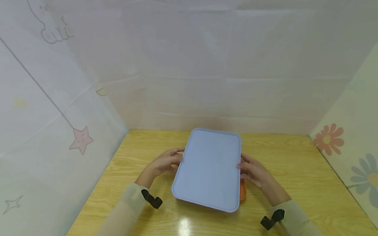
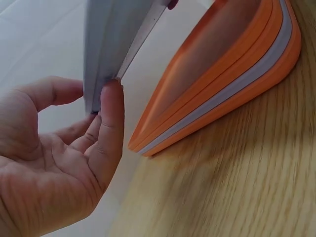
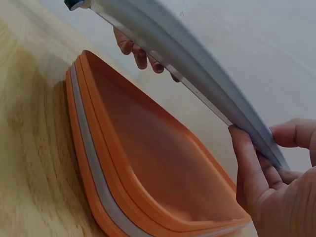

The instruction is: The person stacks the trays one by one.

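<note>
A light blue rectangular tray (image 1: 208, 170) with rounded corners is held up by both hands, tilted in the head view. My left hand (image 1: 165, 162) pinches its left long edge, thumb on the upper face and fingers beneath. At the opposite edge, my right hand (image 1: 255, 172) grips in the same way. Under it, and apart from it, a stack of trays rests on the table. The top one is an orange tray (image 3: 148, 148), and a greyish-blue tray (image 2: 247, 76) shows as a band between orange layers. In the head view only an orange corner (image 1: 243, 190) of this stack shows.
The wooden table (image 1: 147, 144) meets a pale cloth backdrop (image 1: 183, 82) at the back. Printed cloth walls stand left and right, with a pink star (image 1: 81, 140) and flowers (image 1: 328, 139). A black wrist camera (image 1: 152, 199) sits on the left sleeve.
</note>
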The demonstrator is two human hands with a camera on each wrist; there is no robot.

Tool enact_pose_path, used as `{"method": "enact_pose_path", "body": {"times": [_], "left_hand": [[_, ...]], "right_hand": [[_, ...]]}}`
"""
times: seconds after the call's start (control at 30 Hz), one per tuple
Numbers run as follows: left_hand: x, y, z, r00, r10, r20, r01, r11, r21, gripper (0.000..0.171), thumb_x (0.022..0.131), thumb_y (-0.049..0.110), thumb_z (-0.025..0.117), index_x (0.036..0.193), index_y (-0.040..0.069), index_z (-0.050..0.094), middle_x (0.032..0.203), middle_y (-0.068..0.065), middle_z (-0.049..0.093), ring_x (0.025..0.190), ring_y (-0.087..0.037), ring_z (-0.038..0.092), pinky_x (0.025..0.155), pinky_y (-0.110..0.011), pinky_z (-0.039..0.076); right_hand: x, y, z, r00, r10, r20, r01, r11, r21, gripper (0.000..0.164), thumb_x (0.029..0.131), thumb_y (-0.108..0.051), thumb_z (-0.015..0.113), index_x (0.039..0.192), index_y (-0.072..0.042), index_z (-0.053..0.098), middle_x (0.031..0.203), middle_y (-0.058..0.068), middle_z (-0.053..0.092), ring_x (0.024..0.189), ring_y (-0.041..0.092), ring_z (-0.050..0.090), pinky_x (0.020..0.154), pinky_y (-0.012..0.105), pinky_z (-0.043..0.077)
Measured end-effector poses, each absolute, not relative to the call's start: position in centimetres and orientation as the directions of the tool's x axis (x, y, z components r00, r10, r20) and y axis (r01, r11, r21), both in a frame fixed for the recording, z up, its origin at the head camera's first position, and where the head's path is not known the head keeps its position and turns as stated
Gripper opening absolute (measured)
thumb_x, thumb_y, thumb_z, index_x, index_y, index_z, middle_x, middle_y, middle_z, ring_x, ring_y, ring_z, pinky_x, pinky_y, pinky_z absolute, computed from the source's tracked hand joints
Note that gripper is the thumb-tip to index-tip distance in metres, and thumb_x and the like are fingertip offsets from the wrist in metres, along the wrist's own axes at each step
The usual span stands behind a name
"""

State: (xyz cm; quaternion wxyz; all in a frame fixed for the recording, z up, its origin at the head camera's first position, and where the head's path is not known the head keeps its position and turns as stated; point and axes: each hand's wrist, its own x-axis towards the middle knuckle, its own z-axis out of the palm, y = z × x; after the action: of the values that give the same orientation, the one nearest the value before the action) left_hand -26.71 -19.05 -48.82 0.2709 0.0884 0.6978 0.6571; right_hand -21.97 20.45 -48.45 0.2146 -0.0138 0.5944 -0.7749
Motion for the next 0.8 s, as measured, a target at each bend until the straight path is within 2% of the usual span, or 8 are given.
{"method": "enact_pose_path", "body": {"times": [0.13,0.3,0.53,0.8], "left_hand": [[-26.7,-18.6,-49.2,-0.845,0.472,-0.252,-0.212,0.138,0.967,0.064,0.095,0.009,0.064,0.154,0.013,0.040,0.117,-0.014,0.063,0.094,-0.023,0.065,0.072,-0.041,0.060],[-26.7,-18.1,-49.3,-0.852,0.462,-0.245,-0.201,0.143,0.969,0.067,0.093,0.006,0.064,0.154,0.013,0.038,0.121,-0.016,0.061,0.097,-0.024,0.063,0.069,-0.038,0.059],[-27.0,-17.3,-49.6,-0.862,0.450,-0.234,-0.200,0.122,0.972,0.069,0.092,0.004,0.065,0.154,0.011,0.036,0.125,-0.019,0.059,0.103,-0.027,0.063,0.069,-0.041,0.061],[-27.2,-16.6,-49.7,-0.867,0.447,-0.221,-0.188,0.117,0.975,0.069,0.090,0.005,0.066,0.153,0.006,0.037,0.132,-0.023,0.055,0.105,-0.026,0.063,0.068,-0.040,0.061]], "right_hand": [[-22.5,21.0,-48.6,-0.896,-0.381,-0.228,0.297,-0.134,-0.945,0.074,0.099,-0.001,0.056,0.161,-0.001,0.015,0.114,0.005,0.063,0.095,0.018,0.067,0.081,0.034,0.061],[-23.3,21.4,-48.3,-0.907,-0.353,-0.230,0.271,-0.070,-0.960,0.076,0.099,-0.005,0.060,0.162,-0.005,0.017,0.124,0.010,0.061,0.105,0.020,0.066,0.088,0.040,0.059],[-24.4,21.7,-48.3,-0.919,-0.292,-0.263,0.278,-0.010,-0.961,0.078,0.098,-0.003,0.063,0.162,-0.003,0.017,0.121,0.011,0.059,0.101,0.019,0.066,0.089,0.041,0.059],[-25.6,22.0,-48.6,-0.921,-0.261,-0.289,0.286,0.049,-0.957,0.077,0.098,-0.002,0.062,0.162,-0.004,0.018,0.125,0.016,0.055,0.100,0.019,0.065,0.087,0.040,0.060]]}}
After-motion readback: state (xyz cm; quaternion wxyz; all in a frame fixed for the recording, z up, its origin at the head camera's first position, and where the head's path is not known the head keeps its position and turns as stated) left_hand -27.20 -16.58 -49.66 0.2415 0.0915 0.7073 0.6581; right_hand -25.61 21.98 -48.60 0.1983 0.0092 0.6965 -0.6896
